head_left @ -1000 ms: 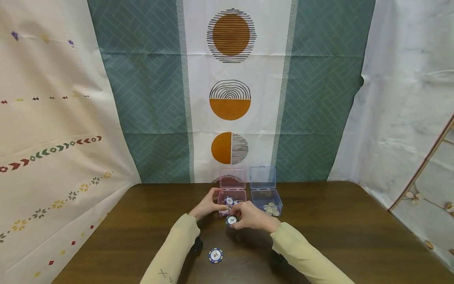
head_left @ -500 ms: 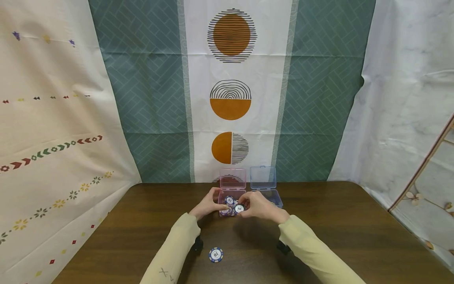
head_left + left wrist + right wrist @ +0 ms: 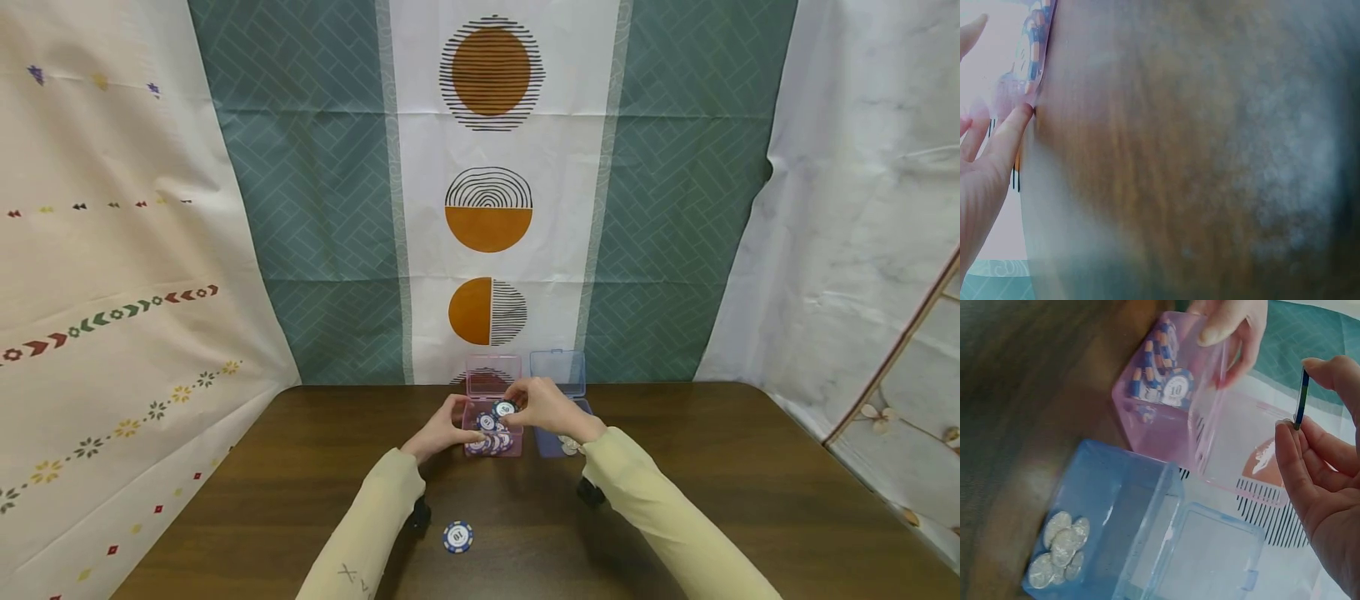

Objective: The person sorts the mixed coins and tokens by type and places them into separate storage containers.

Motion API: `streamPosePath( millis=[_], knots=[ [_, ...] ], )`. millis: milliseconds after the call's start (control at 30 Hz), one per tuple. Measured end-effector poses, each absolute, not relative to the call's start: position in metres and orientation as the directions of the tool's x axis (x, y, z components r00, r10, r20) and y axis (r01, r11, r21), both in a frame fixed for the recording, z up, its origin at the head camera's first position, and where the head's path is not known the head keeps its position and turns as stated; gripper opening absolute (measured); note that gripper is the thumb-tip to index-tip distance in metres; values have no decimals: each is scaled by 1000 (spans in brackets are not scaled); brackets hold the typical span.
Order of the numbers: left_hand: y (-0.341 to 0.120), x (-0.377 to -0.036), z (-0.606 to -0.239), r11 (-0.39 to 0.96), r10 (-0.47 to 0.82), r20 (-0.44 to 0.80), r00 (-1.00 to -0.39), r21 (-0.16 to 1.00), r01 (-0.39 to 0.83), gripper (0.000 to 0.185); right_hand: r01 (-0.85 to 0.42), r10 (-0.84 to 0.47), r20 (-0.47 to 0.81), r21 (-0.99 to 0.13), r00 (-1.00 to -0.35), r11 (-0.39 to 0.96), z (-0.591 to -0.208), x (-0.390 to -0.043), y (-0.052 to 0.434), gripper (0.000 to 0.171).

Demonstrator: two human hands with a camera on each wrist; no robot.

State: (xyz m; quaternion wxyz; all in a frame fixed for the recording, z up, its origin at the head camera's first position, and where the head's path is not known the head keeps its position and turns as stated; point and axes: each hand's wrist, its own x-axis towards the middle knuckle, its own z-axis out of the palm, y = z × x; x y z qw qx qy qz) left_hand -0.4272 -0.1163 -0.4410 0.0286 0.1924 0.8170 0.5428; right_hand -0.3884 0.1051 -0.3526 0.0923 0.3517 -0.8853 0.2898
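My right hand (image 3: 552, 408) pinches a dark-edged poker chip (image 3: 506, 409) marked 50 between thumb and fingers, above the pink box (image 3: 1163, 439). Seen edge-on in the right wrist view, the chip stands clear of the box. Several blue-and-white chips (image 3: 1175, 387) lie piled in the box, some marked 10. My left hand (image 3: 441, 432) holds the box at its left side, its thumb over the rim; the left wrist view catches a fingertip (image 3: 1025, 111) against the wall. Another chip (image 3: 457, 537), marked 10, lies on the table nearer to me.
Right of the pink box stands a blue box (image 3: 1125, 487), its lid raised, with several silver coins (image 3: 1063, 547) inside. The pink lid (image 3: 487, 377) stands raised too. A patterned cloth (image 3: 495, 192) hangs behind the wooden table (image 3: 690, 475).
My right hand has carried the 50 chip from the front of the pink box up and back over it. The left hand keeps its hold on the box.
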Motion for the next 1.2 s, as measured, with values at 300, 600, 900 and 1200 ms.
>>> streamPosePath(
  millis=[300,600,900,1200],
  knots=[
    [-116,-426,-439,340,347,151,-925,899,275,67,-631,-535,340,-487,-773,603,-345,-403,99,26],
    [-117,-429,-442,315,353,151,-923,910,269,68,-597,-496,334,-493,-802,633,-344,-419,95,27],
    [-117,-428,-440,327,355,142,-924,907,264,69,-591,-485,338,-479,-807,649,-354,-425,97,26],
    [-117,-428,-440,327,353,155,-923,904,277,66,-570,-464,333,-519,-821,637,-358,-424,96,28]
  ],
)
